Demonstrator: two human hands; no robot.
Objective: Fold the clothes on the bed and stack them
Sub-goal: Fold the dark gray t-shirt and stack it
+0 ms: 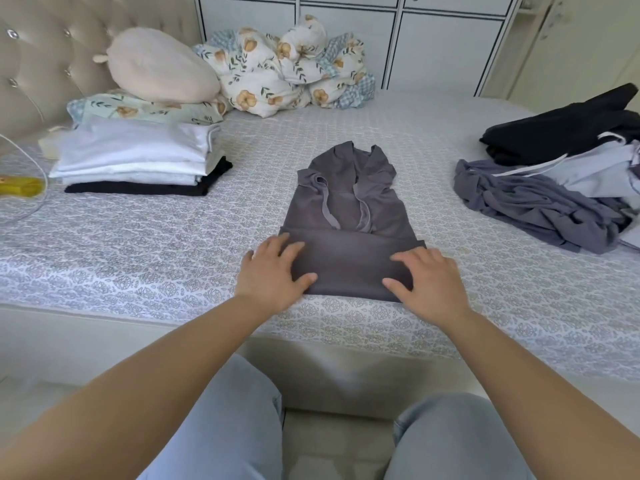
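Both hands, left [273, 271] and right [427, 280], grip released, flat on grey garment [349, 216] folded hem.

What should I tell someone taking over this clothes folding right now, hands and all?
Left hand and right hand: both open, pressed flat on the near folded hem of the grey hoodie, which lies mid-bed with sides tucked in and hood away from you.
Done: folded stack of white and black items at left, by the pillows.
Left: finish folding the hoodie, move it to the stack, then fold the unfolded pile of black, pale and grey-blue clothes at right.
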